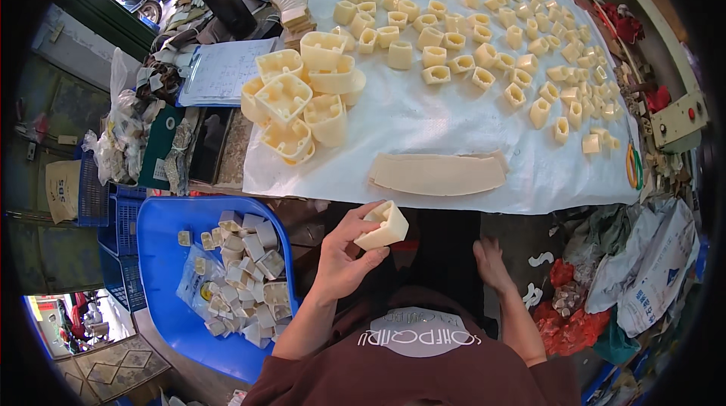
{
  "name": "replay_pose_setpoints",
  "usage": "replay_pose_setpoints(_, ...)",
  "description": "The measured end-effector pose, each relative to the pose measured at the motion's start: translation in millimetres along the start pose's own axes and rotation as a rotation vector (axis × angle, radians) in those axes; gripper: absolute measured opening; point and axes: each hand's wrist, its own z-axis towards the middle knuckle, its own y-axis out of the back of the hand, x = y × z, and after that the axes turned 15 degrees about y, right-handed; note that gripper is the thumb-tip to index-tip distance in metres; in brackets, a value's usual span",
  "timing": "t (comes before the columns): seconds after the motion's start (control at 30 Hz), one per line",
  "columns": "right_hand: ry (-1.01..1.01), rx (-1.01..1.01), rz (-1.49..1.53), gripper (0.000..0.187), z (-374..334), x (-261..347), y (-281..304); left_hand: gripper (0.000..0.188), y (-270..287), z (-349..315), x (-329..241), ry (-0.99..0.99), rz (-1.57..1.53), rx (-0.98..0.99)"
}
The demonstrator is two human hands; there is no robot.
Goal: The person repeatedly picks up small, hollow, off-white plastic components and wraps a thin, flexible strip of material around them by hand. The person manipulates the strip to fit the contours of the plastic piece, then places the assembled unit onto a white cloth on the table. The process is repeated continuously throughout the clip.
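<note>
Pinching a hollow cream block (389, 227) in the left hand (340, 261) off the table's (552, 175) near edge, with a loose, seemingly empty right hand (492, 264), risking a drop from slipping fingertips.

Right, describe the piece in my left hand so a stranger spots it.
Find the white-covered table, then look below its near edge in the picture, right of the blue tub. There the left hand grips one hollow cream block. Unlike the similar pieces on the table and in the tub, it alone is held.

Left fingers (350, 226) around block (387, 235) (cream)
</note>
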Motion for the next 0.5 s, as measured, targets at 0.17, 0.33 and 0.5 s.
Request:
replay_pose_setpoints(0.17, 0.097, 0.026, -0.174, 0.061, -20, 29, 1, 0.037, -8, 6, -2, -0.010, 0.022, 0.012)
replay_pose_setpoints(0.33, 0.207, 0.031, -0.293, 0.055, -37, 45, 0, 0.037, -1, 4, -1, 0.010, 0.002, 0.011)
replay_pose_setpoints(0.5, 0.466, -0.120, -0.047, 0.015, -30, 77, 35, 0.039, 4, -1, -4, -0.068, -0.007, -0.047)
